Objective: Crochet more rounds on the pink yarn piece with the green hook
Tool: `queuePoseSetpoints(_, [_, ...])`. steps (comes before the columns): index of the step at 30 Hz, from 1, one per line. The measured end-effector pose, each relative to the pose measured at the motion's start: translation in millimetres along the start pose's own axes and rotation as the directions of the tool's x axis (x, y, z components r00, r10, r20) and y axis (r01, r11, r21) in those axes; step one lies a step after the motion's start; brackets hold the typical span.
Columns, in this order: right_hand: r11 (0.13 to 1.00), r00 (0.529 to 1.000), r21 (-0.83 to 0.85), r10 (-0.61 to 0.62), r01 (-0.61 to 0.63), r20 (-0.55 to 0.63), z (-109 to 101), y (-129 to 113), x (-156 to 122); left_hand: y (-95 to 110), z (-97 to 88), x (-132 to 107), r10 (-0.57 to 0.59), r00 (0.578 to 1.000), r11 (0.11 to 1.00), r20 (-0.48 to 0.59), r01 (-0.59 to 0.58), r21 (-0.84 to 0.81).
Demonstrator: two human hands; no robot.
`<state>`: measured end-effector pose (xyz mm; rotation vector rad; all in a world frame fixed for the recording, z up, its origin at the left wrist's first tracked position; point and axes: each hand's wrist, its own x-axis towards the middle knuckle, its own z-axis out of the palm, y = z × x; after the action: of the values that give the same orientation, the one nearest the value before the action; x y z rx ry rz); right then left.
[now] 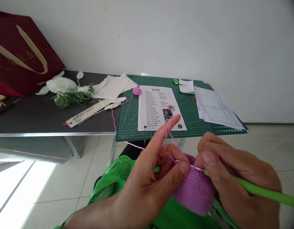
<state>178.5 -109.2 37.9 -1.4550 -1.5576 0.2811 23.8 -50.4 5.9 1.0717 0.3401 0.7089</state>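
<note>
Closest to the camera, the left hand [147, 187] pinches the rim of a pink crocheted piece [193, 194] between thumb and middle fingers, its index finger raised with pink yarn [165, 143] looped over it. The right hand [237, 178] is closed around a green-handled crochet hook [263, 190], whose metal shaft enters the stitches at the rim. The piece hangs between both hands above a green mesh garment [118, 171] on the person's lap. Beyond, pale floor tiles [61, 194] catch bright sunlight at lower left. The yarn runs up to a pink yarn ball [136, 91] at the far edge of a green cutting mat [128, 127], which lies on a dark table [34, 117] with a metal edge. On the mat lies a printed pattern sheet [158, 108], with colored stitch markers [170, 107] on it. Further right are a small stack of white paper [186, 86] and ruled forms [216, 108]. Left of the mat lie tangled green yarn [70, 98], white crocheted pieces [61, 85] and a cream paper strip [87, 113]. A dark red bag [25, 54] leans at upper left against the white wall [185, 41].
</note>
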Motion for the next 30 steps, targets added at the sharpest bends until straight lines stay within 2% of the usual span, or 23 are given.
queuePoseSetpoints(3, [0.990, 0.989, 0.082, 0.102, -0.111, 0.103, -5, 2, 1, -2, 1.7, -2, 0.037, 0.999, 0.999, 0.030, -0.037, 0.004])
queuePoseSetpoints(5, [0.967, 0.962, 0.172, 0.149, -0.191, 0.228, -11, 6, 2, -2, 2.2, -3, 0.032, 0.999, 0.999, 0.036, -0.033, 0.020])
queuePoseSetpoints(8, [0.906, 0.871, 0.266, 0.182, -0.329, 0.456, -21, 14, 5, -1, 1.0, -3, 0.027, 0.998, 0.999, 0.054, -0.028, 0.017])
queuePoseSetpoints(11, [0.884, 0.803, 0.256, 0.194, -0.392, 0.563, -26, 18, 7, 1, -0.6, -2, 0.019, 1.000, 1.000, 0.022, -0.020, 0.006])
queuePoseSetpoints(15, [0.865, 0.785, 0.299, 0.160, -0.404, 0.599, -26, 20, 9, 1, -1.1, 0, 0.019, 1.000, 0.999, -0.006, -0.019, -0.037])
queuePoseSetpoints(25, [0.798, 0.827, 0.434, 0.138, -0.419, 0.546, -23, 26, 3, 1, 0.3, -1, 0.022, 0.999, 0.997, -0.028, -0.024, -0.071])
queuePoseSetpoints(30, [0.779, 0.828, 0.450, 0.151, -0.436, 0.540, -23, 26, 6, 3, 0.4, 0, -0.004, 1.000, 0.996, -0.027, 0.001, -0.094])
